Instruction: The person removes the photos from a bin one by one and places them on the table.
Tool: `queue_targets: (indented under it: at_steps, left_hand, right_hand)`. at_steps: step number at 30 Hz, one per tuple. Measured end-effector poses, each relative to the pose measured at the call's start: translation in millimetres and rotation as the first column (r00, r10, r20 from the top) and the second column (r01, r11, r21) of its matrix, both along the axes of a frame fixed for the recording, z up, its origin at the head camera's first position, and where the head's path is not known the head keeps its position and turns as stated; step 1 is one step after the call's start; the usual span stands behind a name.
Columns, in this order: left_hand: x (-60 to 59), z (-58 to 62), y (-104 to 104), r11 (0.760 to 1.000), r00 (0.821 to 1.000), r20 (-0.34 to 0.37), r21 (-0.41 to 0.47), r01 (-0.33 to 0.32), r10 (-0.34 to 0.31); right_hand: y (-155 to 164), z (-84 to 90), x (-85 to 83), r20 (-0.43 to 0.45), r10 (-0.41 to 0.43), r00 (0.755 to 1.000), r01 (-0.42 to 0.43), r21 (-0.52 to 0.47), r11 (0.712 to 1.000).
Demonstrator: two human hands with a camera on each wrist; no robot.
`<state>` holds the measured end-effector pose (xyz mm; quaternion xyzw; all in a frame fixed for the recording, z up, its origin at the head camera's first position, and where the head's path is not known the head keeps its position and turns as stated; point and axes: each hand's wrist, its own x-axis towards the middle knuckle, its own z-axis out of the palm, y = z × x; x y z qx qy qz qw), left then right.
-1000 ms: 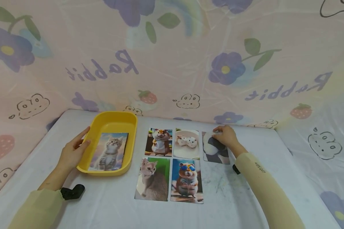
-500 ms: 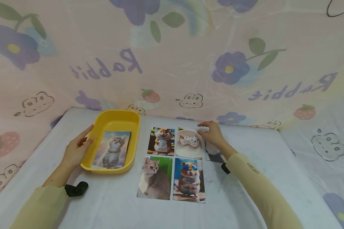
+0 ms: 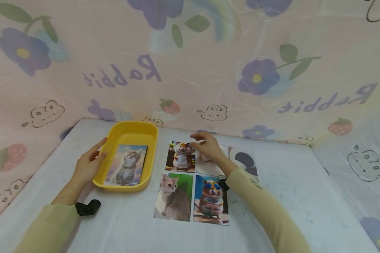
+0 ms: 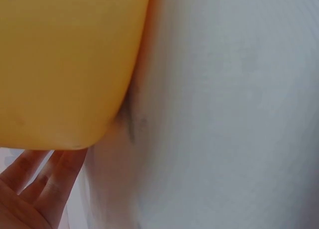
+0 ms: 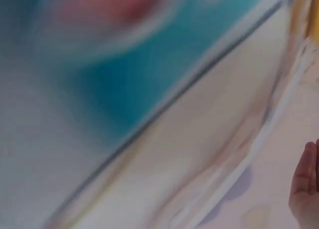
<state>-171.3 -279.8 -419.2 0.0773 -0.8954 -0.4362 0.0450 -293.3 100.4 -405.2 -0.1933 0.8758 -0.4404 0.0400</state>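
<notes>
My left hand (image 3: 88, 165) lies against the left side of a yellow tray (image 3: 154, 154), its fingers straight along the wall; the left wrist view shows fingertips partly hidden behind it. Inside the tray is a kitten photo card (image 3: 126, 167). My right hand (image 3: 210, 146) hovers over the upper cards, thumb and fingers apart with nothing between them. Its fingertips are near the right edge of an apron-wearing hamster card (image 3: 178, 160). Under the hand, a card with white round shapes (image 3: 206, 169) is partly covered. My forearm overlaps a black-and-white picture card (image 3: 245, 158).
Below are a cat card on green (image 3: 175, 200) and a sunglasses hamster card (image 3: 210, 202). A white cloth covers the table (image 3: 130, 225). Behind it hangs a printed curtain (image 3: 190, 84). A black wrist camera (image 3: 88, 208) sits by the left sleeve.
My right hand has moved left, from the black-and-white card across the white-shapes card to the apron hamster card. The left hand stays at the tray. The head view has shifted slightly.
</notes>
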Motion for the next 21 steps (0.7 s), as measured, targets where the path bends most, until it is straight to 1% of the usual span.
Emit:
queue_targets:
  at_steps: [4, 10, 16, 18, 21]
  left_hand:
    - [1.3, 1.0, 0, 1.000, 1.000, -0.007, 0.012, 0.003, -0.003]
    - [2.8, 0.8, 0, 1.000, 1.000, -0.002, 0.022, -0.007, 0.007]
    - [1.9, 1.0, 1, 0.999, 1.000, 0.001, 0.028, -0.021, 0.021]
    - [1.4, 1.6, 1, 0.999, 1.000, 0.006, 0.034, -0.024, 0.023]
    - [0.3, 2.2, 1, 0.999, 1.000, 0.019, 0.041, -0.025, 0.024]
  right_hand:
    - [-28, 3.4, 1.2, 0.008, 0.056, 0.998, -0.056, -0.042, 0.998]
    - [-65, 10.9, 4.9, -0.012, 0.133, 0.991, -0.133, -0.058, 0.989]
    - [-95, 19.8, 9.3, -0.017, 0.184, 0.983, -0.185, -0.087, 0.979]
    - [-105, 22.8, 9.8, -0.029, 0.207, 0.978, -0.208, -0.093, 0.974]
    - [-118, 27.4, 10.3, -0.022, 0.238, 0.971, -0.239, -0.098, 0.966]
